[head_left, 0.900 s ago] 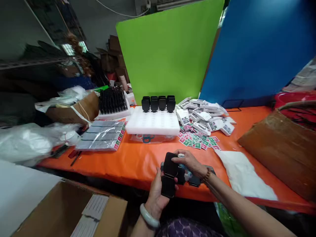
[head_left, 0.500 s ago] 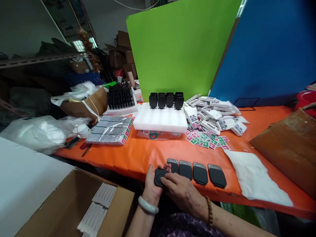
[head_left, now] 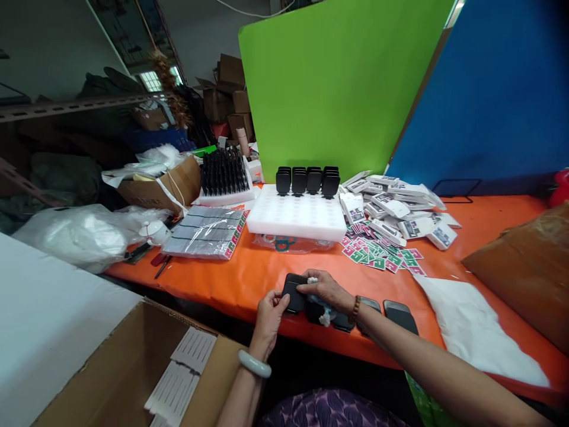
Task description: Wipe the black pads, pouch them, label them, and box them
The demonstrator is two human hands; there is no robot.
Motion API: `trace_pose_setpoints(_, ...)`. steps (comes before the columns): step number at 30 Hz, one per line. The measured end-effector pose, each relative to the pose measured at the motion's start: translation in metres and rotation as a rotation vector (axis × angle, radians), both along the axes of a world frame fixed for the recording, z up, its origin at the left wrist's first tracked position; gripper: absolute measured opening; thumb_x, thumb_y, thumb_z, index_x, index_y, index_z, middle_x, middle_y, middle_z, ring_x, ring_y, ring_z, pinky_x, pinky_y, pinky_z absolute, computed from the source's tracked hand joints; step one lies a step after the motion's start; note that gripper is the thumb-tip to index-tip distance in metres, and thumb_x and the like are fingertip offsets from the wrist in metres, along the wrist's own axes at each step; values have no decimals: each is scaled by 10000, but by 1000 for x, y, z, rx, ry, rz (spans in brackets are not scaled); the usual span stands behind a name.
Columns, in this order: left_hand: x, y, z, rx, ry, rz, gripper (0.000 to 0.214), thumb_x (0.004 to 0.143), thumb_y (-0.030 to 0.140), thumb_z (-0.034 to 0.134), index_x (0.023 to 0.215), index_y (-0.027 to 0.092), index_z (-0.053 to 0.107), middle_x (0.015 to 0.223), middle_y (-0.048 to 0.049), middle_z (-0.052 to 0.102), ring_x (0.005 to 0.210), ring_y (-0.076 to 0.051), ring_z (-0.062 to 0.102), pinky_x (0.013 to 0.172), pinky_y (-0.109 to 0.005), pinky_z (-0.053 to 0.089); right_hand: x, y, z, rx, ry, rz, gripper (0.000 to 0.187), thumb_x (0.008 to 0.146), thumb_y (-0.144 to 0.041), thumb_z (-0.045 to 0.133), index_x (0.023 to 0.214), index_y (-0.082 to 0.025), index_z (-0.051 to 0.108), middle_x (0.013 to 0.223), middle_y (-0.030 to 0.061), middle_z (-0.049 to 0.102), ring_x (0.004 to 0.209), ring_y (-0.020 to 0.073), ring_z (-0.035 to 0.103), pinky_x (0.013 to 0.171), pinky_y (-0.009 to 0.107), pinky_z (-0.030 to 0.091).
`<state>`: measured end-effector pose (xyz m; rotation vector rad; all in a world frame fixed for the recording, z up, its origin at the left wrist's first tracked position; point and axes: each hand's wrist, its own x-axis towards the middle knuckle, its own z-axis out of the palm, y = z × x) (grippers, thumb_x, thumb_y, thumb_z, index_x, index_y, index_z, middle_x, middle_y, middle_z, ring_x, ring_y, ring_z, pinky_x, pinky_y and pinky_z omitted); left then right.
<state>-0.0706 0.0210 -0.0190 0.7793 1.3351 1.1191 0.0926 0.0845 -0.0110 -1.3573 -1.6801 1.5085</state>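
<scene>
"How do the hands stand?"
"The left hand (head_left: 268,317) pinches the left edge of a black case (head_left: 292,301); the right hand (head_left: 328,292) pinches its right side, a crumpled cloth (head_left: 326,319) bunched beneath."
"And the case?"
"Flat, round-cornered, at the near edge of the glossy orange table (head_left: 240,284). Farther off sits a white foam block (head_left: 296,218)."

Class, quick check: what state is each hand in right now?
Left hand: closed, gripping the flat black piece at its edge.
Right hand: closed on the same piece, also holding a crumpled cloth.

The right forearm (head_left: 413,354) partly hides a black case (head_left: 370,303).
</scene>
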Motion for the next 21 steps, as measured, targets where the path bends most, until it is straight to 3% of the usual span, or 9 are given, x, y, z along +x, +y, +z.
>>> trace_pose_setpoints(4, -6, 13, -20, -77, 205, -15, 270, 645, 355, 748, 735, 161, 583, 631, 3, 625, 616, -175, 629, 574, -289, 518, -1, 13, -12, 197, -249, -13, 205, 691, -256, 711, 842, -167, 604, 725, 29, 644, 727, 185, 591, 649, 266, 407)
trace_pose_setpoints(7, -5, 17, -28, -131, 368, -40, 157, 704, 266, 680, 739, 177, 556, 622, 18, 592, 598, -176, 627, 555, -287, 506, 11, 20, -8, 340, -367, -31, 198, 756, -302, 659, 901, -173, 619, 778, 53, 663, 763, 200, 599, 670, 273, 392)
trace_pose_setpoints(12, -5, 15, -21, -147, 559, -120, 123, 701, 203, 652, 810, 173, 603, 682, -22, 641, 724, -217, 657, 685, -310, 490, 38, 46, 10, 397, -399, -129, 152, 815, -303, 554, 846, -174, 626, 615, -2, 623, 573, 157, 588, 599, 248, 384)
trace_pose_setpoints(16, -12, 11, -18, -79, 746, -198, 333, 700, 143, 598, 1032, 171, 602, 976, -96, 692, 1014, -247, 621, 859, -312, 446, 59, 79, 24, 404, -431, -193, 163, 814, -320, 550, 766, -184, 627, 513, -30, 559, 518, 146, 557, 562, 243, 371)
trace_pose_setpoints(18, -17, 13, -24, -56, 865, -269, 323, 723, 154, 567, 1044, 159, 602, 1035, -131, 681, 1038, -273, 611, 893, -344, 427, 69, 101, 30, 435, -468, -249, 163, 807, -324, 560, 753, -189, 631, 531, -21, 569, 548, 153, 566, 566, 244, 375)
trace_pose_setpoints(21, -22, 30, -29, 72, 849, -155, 304, 750, 299, 600, 1031, 186, 628, 963, -147, 680, 983, -330, 626, 904, -412, 413, 82, 142, 41, 484, -505, -343, 155, 809, -315, 558, 783, -187, 641, 576, 1, 600, 611, 170, 588, 626, 259, 405)
